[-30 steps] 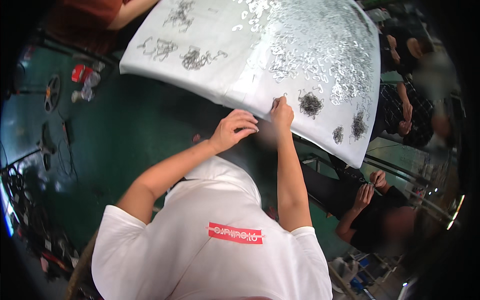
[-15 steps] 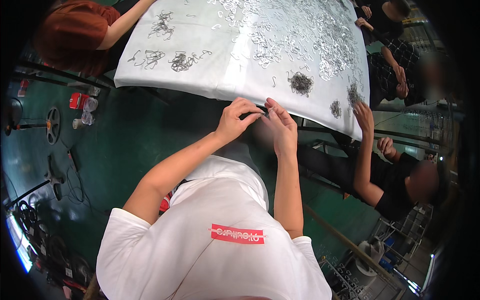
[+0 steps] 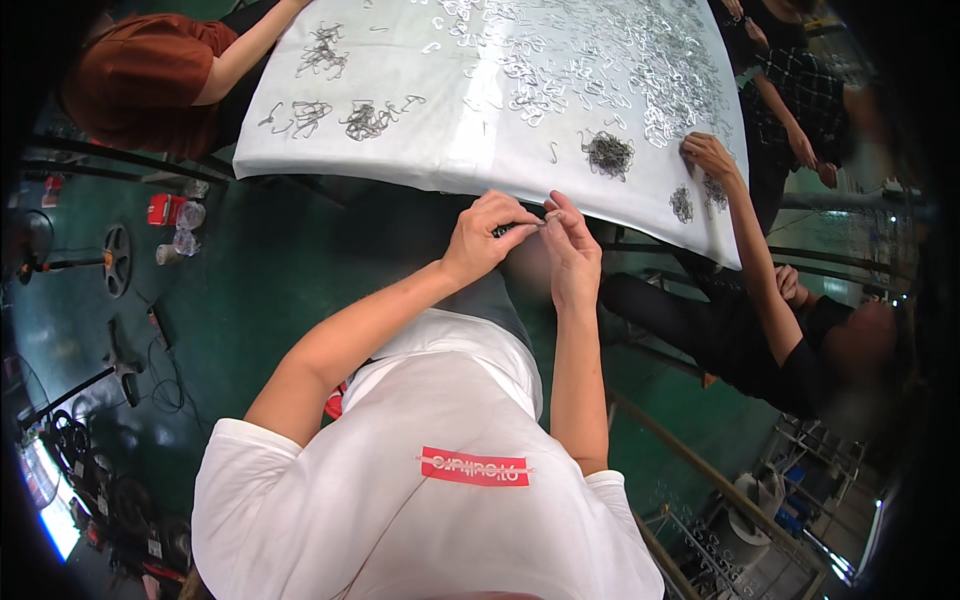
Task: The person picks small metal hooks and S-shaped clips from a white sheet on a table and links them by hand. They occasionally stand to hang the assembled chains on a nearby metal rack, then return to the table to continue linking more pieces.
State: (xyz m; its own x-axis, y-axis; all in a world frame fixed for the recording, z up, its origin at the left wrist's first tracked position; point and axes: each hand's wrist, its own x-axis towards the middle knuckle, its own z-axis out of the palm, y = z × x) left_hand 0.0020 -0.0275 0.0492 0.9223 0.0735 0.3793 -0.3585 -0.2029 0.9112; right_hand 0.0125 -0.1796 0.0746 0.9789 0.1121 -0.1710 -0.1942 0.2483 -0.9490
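Observation:
My left hand [image 3: 489, 238] is just off the near edge of the table, its thumb and forefinger pinched on a small dark metal hook [image 3: 541, 223]. Only a bit of the hook shows between the fingertips, so its full shape is hidden. Facing it, my right hand [image 3: 573, 256] meets the hook's other end with thumb and fingertips, while its forefinger is raised. Beyond my hands, the white-covered table [image 3: 430, 165] carries a dense dark pile of wire hooks [image 3: 609, 156]. A single S-shaped hook [image 3: 553, 152] lies beside that pile.
Many loose hooks [image 3: 540, 75] spread over the table's far part, with smaller heaps [image 3: 368, 121] at left. A co-worker's hand [image 3: 708, 153] reaches onto the table at right. Another person in a rust-coloured shirt [image 3: 150, 80] is at far left. A red box [image 3: 166, 210] stands on the floor.
My hands stay close together, having shifted slightly right in the picture. The co-worker's arm at right has reached farther onto the table, its hand moving from the near heap toward the hooks beyond.

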